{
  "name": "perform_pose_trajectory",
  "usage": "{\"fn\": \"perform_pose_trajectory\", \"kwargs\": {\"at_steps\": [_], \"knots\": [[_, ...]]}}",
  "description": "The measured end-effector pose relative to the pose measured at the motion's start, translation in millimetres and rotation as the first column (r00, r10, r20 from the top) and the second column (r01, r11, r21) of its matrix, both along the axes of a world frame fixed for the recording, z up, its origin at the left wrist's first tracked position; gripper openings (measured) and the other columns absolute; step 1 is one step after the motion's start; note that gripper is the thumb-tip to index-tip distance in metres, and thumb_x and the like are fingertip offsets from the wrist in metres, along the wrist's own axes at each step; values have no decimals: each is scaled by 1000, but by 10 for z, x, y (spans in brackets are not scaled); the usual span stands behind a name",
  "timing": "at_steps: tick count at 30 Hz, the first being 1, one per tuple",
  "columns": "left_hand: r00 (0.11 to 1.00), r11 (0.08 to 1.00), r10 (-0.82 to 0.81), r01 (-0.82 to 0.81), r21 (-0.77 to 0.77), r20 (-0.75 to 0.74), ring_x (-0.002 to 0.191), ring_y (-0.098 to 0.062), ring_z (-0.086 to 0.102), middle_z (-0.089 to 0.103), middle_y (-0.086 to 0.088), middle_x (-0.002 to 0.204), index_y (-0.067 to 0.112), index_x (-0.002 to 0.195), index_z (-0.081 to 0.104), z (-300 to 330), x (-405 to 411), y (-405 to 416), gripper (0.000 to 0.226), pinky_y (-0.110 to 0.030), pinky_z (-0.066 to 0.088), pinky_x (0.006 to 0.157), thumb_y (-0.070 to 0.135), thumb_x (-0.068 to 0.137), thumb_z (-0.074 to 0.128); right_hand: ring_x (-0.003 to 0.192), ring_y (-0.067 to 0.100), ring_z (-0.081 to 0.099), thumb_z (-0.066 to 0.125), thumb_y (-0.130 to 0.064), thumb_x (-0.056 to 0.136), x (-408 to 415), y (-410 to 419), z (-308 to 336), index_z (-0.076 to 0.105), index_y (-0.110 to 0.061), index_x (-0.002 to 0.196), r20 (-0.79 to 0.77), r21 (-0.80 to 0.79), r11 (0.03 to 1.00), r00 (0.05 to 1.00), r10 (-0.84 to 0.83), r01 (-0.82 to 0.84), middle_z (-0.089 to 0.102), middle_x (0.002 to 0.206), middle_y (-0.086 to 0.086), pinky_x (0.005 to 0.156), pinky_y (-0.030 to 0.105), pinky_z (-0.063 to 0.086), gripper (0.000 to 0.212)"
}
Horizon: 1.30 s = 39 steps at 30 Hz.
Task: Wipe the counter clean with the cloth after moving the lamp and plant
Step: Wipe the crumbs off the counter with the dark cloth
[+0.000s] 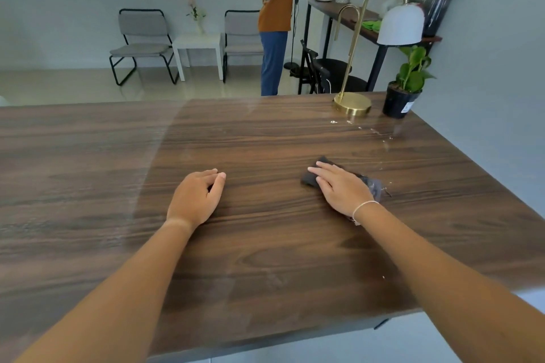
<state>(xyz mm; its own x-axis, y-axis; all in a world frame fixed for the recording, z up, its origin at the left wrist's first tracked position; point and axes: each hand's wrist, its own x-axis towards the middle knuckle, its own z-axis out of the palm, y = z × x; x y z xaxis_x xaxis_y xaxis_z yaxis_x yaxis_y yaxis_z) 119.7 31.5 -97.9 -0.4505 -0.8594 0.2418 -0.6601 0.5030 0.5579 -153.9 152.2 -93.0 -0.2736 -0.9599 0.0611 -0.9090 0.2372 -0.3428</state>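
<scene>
My right hand (pixel 339 186) lies flat on a dark grey cloth (pixel 312 175), pressing it onto the wooden counter (pixel 265 132) right of centre. My left hand (pixel 196 196) rests on the counter with fingers loosely curled and nothing in it. A gold lamp (pixel 352 103) with a white shade stands at the far right corner. Right beside it is a small green plant in a black pot (pixel 398 102). Small water drops (pixel 371 130) glisten on the wood just in front of the two.
A grey wall borders the counter's right side. Behind the counter a person in an orange shirt (pixel 275 3) stands by a narrow shelf (pixel 342 12) holding a dark bottle. Further back are two grey chairs and a white side table (pixel 197 43).
</scene>
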Motion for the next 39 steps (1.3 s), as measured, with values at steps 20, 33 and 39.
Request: {"fn": "perform_pose_trajectory", "kwargs": {"at_steps": [20,33,39], "knots": [[994,998,-18,25,-62,111,126,-26,46,59,-10,128,5,118,61,-12,25,25,47,-36,34,104,40,91,43,140,22,30,29,-31,98,-26,23,-42,38,-31,139,-96,-12,993,988,-121,120,32,153,-4,116,39,22,42],[991,997,-53,59,-48,122,127,-27,43,57,-11,130,5,120,59,20,-18,42,47,-37,32,106,39,91,45,143,21,23,26,-30,100,-544,461,9,35,-31,141,-64,55,963,964,-259,263,27,155,-5,118,37,16,42],[986,997,-46,56,-57,161,127,-28,43,57,-10,130,6,120,59,16,-27,21,46,-38,33,105,39,91,45,141,23,27,33,-29,99,445,303,-26,40,-29,139,-19,-8,991,991,136,-136,33,152,-5,117,37,20,40]]}}
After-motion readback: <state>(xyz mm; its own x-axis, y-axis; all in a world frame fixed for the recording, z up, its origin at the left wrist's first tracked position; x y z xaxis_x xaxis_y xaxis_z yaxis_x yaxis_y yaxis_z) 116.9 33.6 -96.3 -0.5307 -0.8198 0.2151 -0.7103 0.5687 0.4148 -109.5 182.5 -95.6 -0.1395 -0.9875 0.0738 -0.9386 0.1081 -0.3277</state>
